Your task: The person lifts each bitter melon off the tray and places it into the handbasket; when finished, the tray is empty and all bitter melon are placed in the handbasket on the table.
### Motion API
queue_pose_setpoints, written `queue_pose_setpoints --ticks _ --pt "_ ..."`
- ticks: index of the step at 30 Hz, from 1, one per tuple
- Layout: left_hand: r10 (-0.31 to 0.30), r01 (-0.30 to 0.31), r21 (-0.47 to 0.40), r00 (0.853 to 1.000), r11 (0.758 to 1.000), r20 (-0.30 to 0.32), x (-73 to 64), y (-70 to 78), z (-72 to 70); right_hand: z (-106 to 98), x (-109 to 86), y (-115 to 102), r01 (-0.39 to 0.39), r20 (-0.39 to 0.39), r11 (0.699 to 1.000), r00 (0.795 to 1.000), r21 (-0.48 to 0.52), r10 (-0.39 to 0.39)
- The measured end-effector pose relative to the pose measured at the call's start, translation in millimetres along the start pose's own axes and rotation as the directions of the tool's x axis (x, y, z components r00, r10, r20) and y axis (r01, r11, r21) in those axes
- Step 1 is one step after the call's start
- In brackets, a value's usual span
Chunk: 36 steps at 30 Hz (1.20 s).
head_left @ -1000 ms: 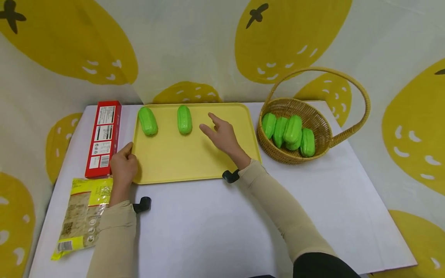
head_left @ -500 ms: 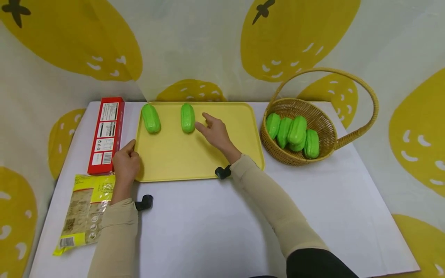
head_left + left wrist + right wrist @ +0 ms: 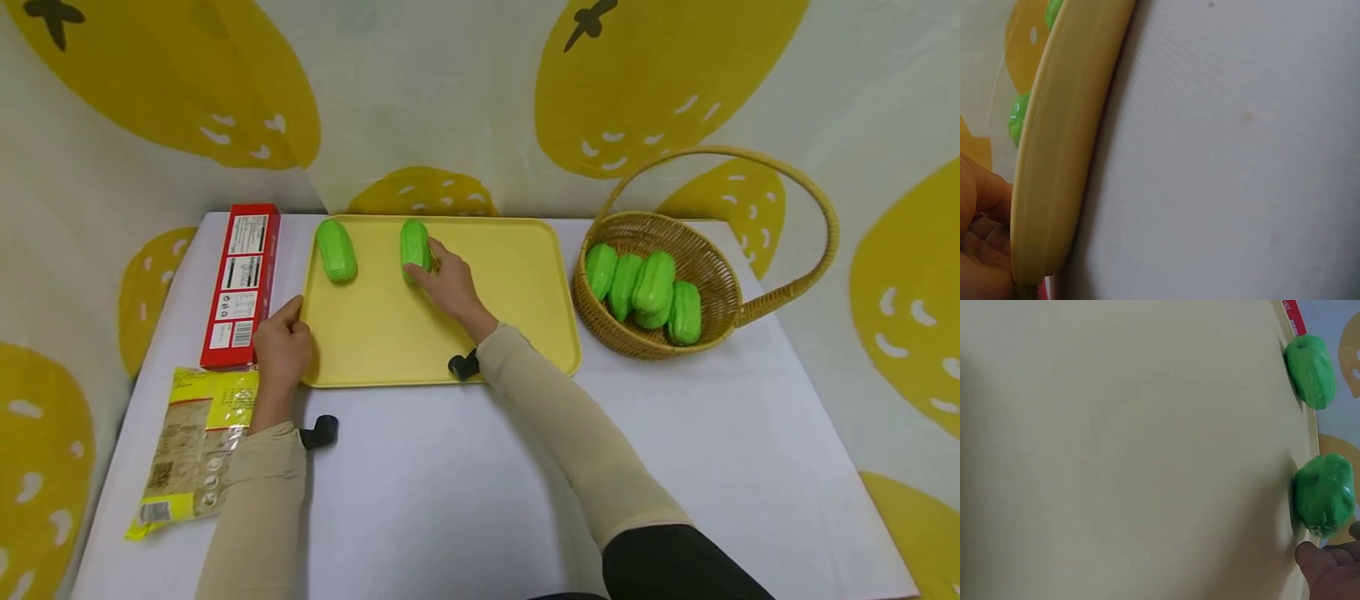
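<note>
Two shiny, ribbed, oblong green vegetable-like pieces lie on the yellow tray (image 3: 375, 342). One green piece (image 3: 337, 251) is near the back left corner, and the other green piece (image 3: 414, 243) is further right. My right hand (image 3: 447, 287) reaches that second piece, its thumb at the near end and its fingers along the right side. In the right wrist view, the thumb (image 3: 1313, 559) shows just beside the piece. My left hand (image 3: 283, 350) holds the tray's left edge, index finger pointing along it. Some of its fingers are hidden behind the rim in the left wrist view.
A wicker basket (image 3: 652, 346) with a tall handle and several more green pieces stands right of the tray. On the left are a red box (image 3: 240, 287) and a yellow-and-clear packet (image 3: 197, 446). A patterned cloth hangs behind the white-covered table (image 3: 420, 483).
My right hand has moved left across the tray to the second green piece. My left hand stays at the tray's edge. The whole head view has shifted slightly.
</note>
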<state>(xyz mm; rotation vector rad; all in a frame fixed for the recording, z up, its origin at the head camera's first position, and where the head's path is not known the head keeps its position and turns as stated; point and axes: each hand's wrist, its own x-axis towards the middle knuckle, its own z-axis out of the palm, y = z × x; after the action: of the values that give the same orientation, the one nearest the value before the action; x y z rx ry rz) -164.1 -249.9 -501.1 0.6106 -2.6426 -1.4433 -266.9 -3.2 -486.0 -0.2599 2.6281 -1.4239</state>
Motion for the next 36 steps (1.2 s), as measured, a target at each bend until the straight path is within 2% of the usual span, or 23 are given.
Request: queue_pose_setpoints --ticks 5,12,21,28,36 --pt "0.018 -0.018 0.0 1.0 1.0 -0.013 0.6 2.5 1.1 5.3 4.9 -1.1 -0.018 -0.002 1.0 1.0 -0.026 0.018" --pt "0.011 -0.011 -0.006 1.0 1.0 -0.007 -0.8 5.3 1.1 9.3 8.0 -0.2 -0.043 -0.001 0.998 0.999 -0.053 0.043" --pt "-0.005 0.005 0.001 1.0 1.0 0.001 -1.7 4.8 -0.3 14.2 6.9 2.5 -0.005 -0.016 0.997 1.0 -0.075 0.003" --pt "0.011 -0.011 0.011 1.0 1.0 -0.011 -0.3 5.9 0.6 8.0 0.2 1.9 0.001 -0.031 0.998 1.0 -0.055 -0.003" --pt "-0.014 0.014 0.011 1.0 1.0 0.008 0.6 2.2 0.3 -0.6 -7.0 1.6 0.029 -0.029 0.998 0.999 -0.055 -0.031"
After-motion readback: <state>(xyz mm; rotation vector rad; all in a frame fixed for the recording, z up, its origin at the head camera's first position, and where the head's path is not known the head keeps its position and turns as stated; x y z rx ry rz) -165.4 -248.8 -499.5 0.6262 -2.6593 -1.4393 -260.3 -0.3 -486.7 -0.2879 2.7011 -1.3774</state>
